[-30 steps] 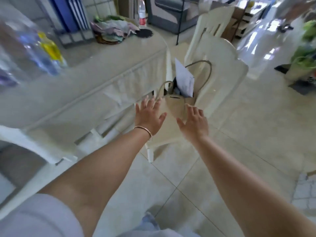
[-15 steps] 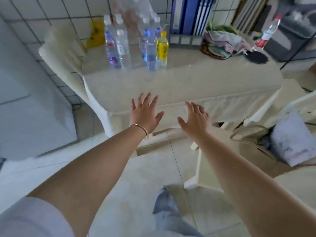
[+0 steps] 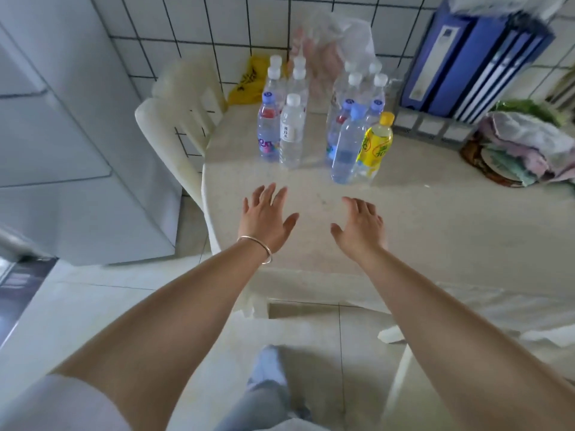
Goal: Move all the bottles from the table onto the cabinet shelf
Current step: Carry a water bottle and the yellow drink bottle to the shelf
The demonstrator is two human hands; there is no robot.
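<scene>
Both hands over the table (image 3: 435, 231), near its front edge, palms down, fingers spread and straight. Left hand (image 3: 264, 217) and right hand (image 3: 361, 227) are released, holding nothing, and neither touches a bottle. Thin bangle (image 3: 259, 248) on the left wrist.

Bottles stand upright in two clusters toward the table's back edge, close to the tiled wall (image 3: 199, 29). Left cluster: pink-label bottle (image 3: 268, 132) in front, touching the clear white-label bottle (image 3: 292, 132) to its right; more white-capped bottles behind them, count unclear. Right cluster: blue-capped clear bottle (image 3: 348, 147) in front, yellow-label bottle (image 3: 373, 147) with yellow cap just beside it on the right; several white-capped bottles behind, partly hidden. Clear gap on the surface between the two clusters.

Crumpled clear plastic wrap (image 3: 339, 35) behind the bottles against the wall. Yellow bag (image 3: 249, 80) at the back left corner. Blue binders (image 3: 473, 57) in a rack at the back right. Pile of cloth on a round tray (image 3: 525, 144) at the right edge. White plastic chair (image 3: 177, 119) against the table's left edge. White cabinet (image 3: 62, 135) further left; no shelf visible from this angle.
</scene>
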